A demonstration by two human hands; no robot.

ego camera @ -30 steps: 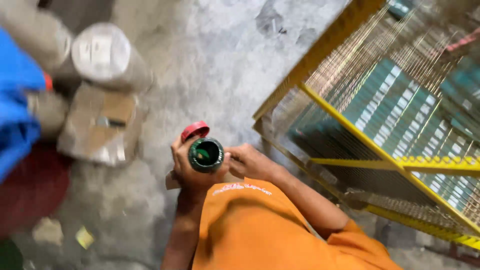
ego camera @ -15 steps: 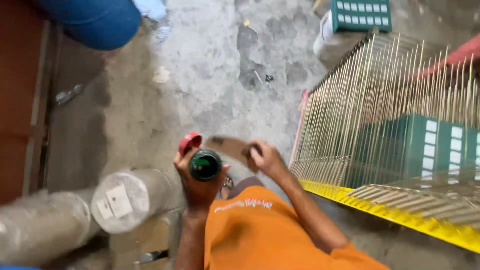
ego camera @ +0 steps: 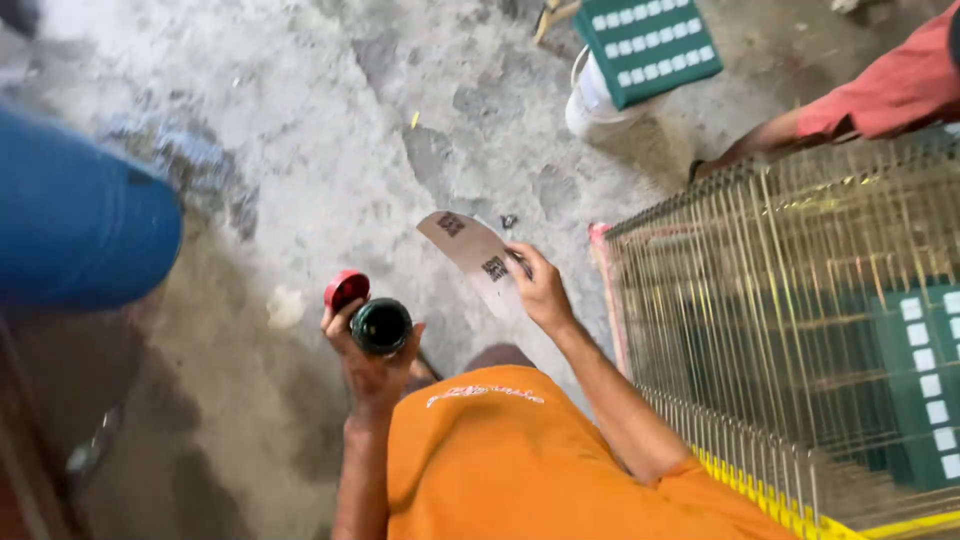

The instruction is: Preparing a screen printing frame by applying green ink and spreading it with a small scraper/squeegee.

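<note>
An open dark-green round tin (ego camera: 381, 325) and its red lid (ego camera: 346, 290) are gripped upright in the closed left hand (ego camera: 368, 362); a curved grey card strip (ego camera: 472, 256) is pinched by the right hand (ego camera: 540, 290), clear above the concrete floor (ego camera: 330, 150).

Concrete floor (ego camera: 330, 130): rough, matt, stained and patchy. Wire cage (ego camera: 790, 330): thin metal rods, dull gold sheen, yellow coated base frame. Bottle (ego camera: 381, 325) in left hand (ego camera: 370, 365): glossy dark green. Its cap (ego camera: 346, 290): red, smooth plastic. Card (ego camera: 470, 255) in right hand (ego camera: 540, 290): matt paper. Shirt (ego camera: 520, 460): orange cloth. Blue drum (ego camera: 80, 220): smooth plastic.
</note>
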